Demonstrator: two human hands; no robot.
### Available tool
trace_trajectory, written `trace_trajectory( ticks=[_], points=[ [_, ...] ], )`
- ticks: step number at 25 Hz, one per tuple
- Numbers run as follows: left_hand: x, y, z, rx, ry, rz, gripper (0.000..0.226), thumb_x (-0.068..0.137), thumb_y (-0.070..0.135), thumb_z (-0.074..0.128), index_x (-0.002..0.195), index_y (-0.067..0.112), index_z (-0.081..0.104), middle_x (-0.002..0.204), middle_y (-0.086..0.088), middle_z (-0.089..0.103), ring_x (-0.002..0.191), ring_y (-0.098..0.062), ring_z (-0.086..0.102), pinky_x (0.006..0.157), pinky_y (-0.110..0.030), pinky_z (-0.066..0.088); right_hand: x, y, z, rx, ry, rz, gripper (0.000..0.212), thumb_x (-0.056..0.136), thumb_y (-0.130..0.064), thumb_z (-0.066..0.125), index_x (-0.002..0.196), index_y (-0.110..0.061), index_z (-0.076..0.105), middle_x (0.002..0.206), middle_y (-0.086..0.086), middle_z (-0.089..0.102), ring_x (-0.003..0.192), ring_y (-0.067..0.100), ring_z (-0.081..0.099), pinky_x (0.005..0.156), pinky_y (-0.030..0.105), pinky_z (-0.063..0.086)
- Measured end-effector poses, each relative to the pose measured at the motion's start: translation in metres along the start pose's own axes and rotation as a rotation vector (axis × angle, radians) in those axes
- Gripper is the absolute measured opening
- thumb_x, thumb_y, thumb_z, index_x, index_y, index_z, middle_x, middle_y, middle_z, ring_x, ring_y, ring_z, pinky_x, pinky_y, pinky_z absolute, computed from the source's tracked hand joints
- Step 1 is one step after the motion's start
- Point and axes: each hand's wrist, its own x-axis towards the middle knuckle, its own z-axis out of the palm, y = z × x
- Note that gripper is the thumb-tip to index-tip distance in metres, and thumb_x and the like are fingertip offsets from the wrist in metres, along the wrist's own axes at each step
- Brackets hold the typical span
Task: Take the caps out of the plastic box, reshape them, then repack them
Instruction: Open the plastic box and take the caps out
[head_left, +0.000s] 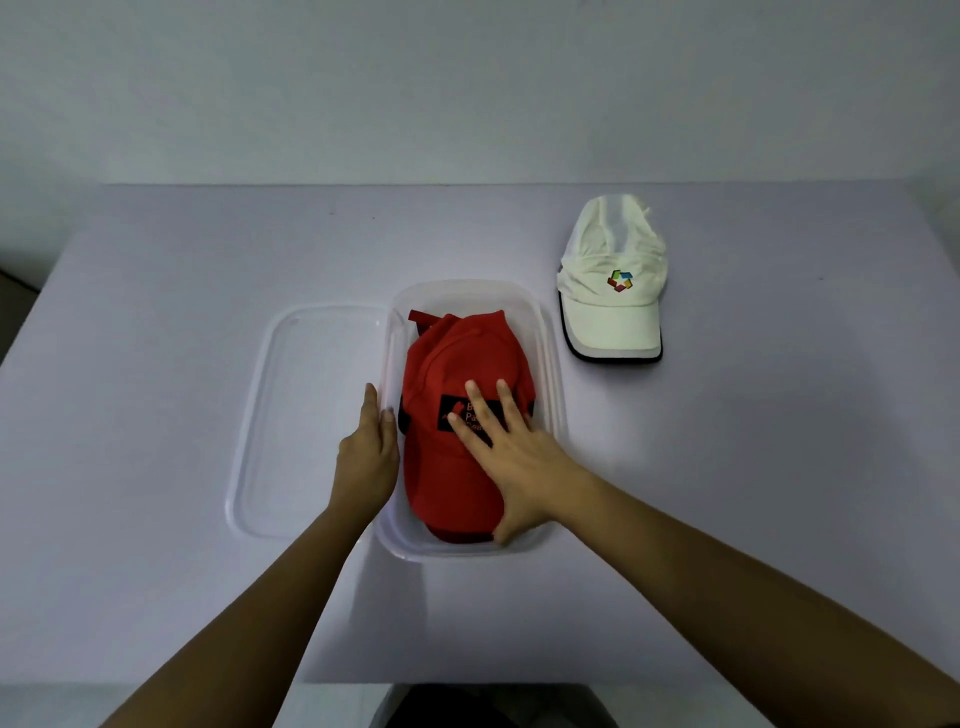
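A red cap (452, 364) with a black logo patch lies inside the clear plastic box (550, 364) at the table's middle, brim toward me. My right hand (511, 457) rests flat on the cap's front and brim, fingers spread, thumb at the brim's near edge. My left hand (366, 457) lies against the box's left wall, fingers straight and together, holding nothing. A white cap (613, 306) with a coloured logo and dark-edged brim sits on the table to the right of the box, behind it.
The box's clear lid (270, 415) lies flat on the table, touching the box's left side. The table (156, 312) is pale lilac, its far edge meets a plain wall, and its near edge runs just below my forearms.
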Motion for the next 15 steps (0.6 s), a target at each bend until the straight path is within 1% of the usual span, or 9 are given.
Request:
trace_trajectory(
  ticks=[2, 4, 6, 8, 9, 11, 13, 14, 15],
  points=[
    [0.0, 0.001, -0.001, -0.001, -0.017, -0.022, 0.052, 0.103, 0.032, 0.026, 0.151, 0.019, 0.011, 0.123, -0.025, 0.059, 0.107, -0.04, 0.059, 0.088, -0.038, 0.043, -0.002, -0.007, -0.011, 0.122, -0.075, 0.024, 0.122, 0.069, -0.035, 0.074, 0.147, -0.022, -0.019, 0.151, 0.004, -0.037, 0.135, 0.044, -0.03, 0.105, 0.057, 0.035],
    [0.0, 0.005, -0.003, -0.009, -0.051, -0.045, 0.053, 0.103, 0.034, 0.026, 0.152, 0.018, 0.011, 0.125, -0.026, 0.057, 0.109, -0.04, 0.057, 0.088, -0.037, 0.042, -0.007, -0.011, -0.028, 0.271, -0.069, 0.05, 0.1, 0.08, -0.019, 0.06, 0.148, -0.022, -0.013, 0.155, 0.0, -0.026, 0.14, 0.042, -0.021, 0.107, 0.053, 0.035],
    [-0.004, 0.011, -0.006, -0.003, -0.07, -0.016, 0.055, 0.102, 0.034, 0.026, 0.151, 0.013, 0.01, 0.141, -0.022, 0.046, 0.126, -0.036, 0.047, 0.098, -0.036, 0.037, -0.015, -0.014, -0.041, 0.316, 0.06, 0.078, 0.079, 0.088, -0.008, 0.044, 0.15, -0.017, -0.005, 0.159, 0.003, -0.011, 0.144, 0.039, -0.006, 0.112, 0.051, 0.028],
    [-0.009, 0.024, -0.016, -0.004, 0.036, 0.044, 0.054, 0.103, 0.032, 0.026, 0.15, 0.007, 0.016, 0.154, -0.015, 0.028, 0.142, -0.027, 0.027, 0.114, -0.035, 0.022, -0.029, -0.016, -0.052, 0.302, 0.202, 0.112, 0.072, 0.09, 0.002, 0.036, 0.15, -0.013, -0.001, 0.16, 0.005, -0.004, 0.145, 0.036, 0.0, 0.113, 0.048, 0.028],
    [-0.012, 0.031, -0.022, -0.051, 0.102, 0.031, 0.053, 0.103, 0.033, 0.027, 0.148, 0.005, 0.023, 0.154, -0.014, 0.029, 0.141, -0.025, 0.027, 0.114, -0.035, 0.02, -0.037, -0.018, -0.056, 0.29, 0.247, 0.122, 0.07, 0.09, 0.003, 0.034, 0.15, -0.013, 0.0, 0.16, 0.006, -0.003, 0.146, 0.035, 0.0, 0.112, 0.048, 0.03],
    [-0.023, 0.058, -0.035, -0.373, 0.115, -0.13, 0.052, 0.102, 0.039, 0.027, 0.139, 0.005, 0.039, 0.141, -0.013, 0.046, 0.125, -0.026, 0.046, 0.105, -0.038, 0.034, -0.058, -0.025, -0.067, 0.274, 0.366, 0.123, 0.064, 0.09, -0.004, 0.027, 0.15, -0.011, 0.006, 0.159, 0.01, 0.004, 0.145, 0.038, 0.005, 0.107, 0.051, 0.037],
    [-0.038, 0.094, -0.046, -0.828, -0.06, -0.301, 0.051, 0.1, 0.044, 0.03, 0.128, 0.008, 0.052, 0.121, -0.01, 0.06, 0.105, -0.024, 0.06, 0.091, -0.039, 0.047, -0.077, -0.033, -0.073, 0.207, 0.555, 0.07, 0.062, 0.084, -0.016, 0.028, 0.146, -0.006, 0.025, 0.153, 0.018, 0.027, 0.137, 0.047, 0.026, 0.092, 0.056, 0.047],
    [-0.048, 0.11, -0.049, -0.916, -0.103, -0.303, 0.046, 0.099, 0.044, 0.033, 0.118, 0.011, 0.06, 0.11, -0.008, 0.067, 0.097, -0.022, 0.065, 0.085, -0.038, 0.051, -0.084, -0.034, -0.071, 0.168, 0.604, 0.045, 0.061, 0.083, -0.019, 0.033, 0.143, -0.007, 0.031, 0.149, 0.019, 0.034, 0.133, 0.048, 0.033, 0.087, 0.057, 0.049],
    [-0.056, 0.124, -0.049, -0.935, -0.097, -0.25, 0.04, 0.099, 0.041, 0.036, 0.108, 0.014, 0.065, 0.099, -0.005, 0.072, 0.091, -0.021, 0.069, 0.078, -0.036, 0.054, -0.093, -0.032, -0.067, 0.148, 0.655, 0.023, 0.059, 0.085, -0.019, 0.038, 0.143, -0.01, 0.031, 0.15, 0.018, 0.034, 0.133, 0.047, 0.033, 0.088, 0.059, 0.048]
  ],
)
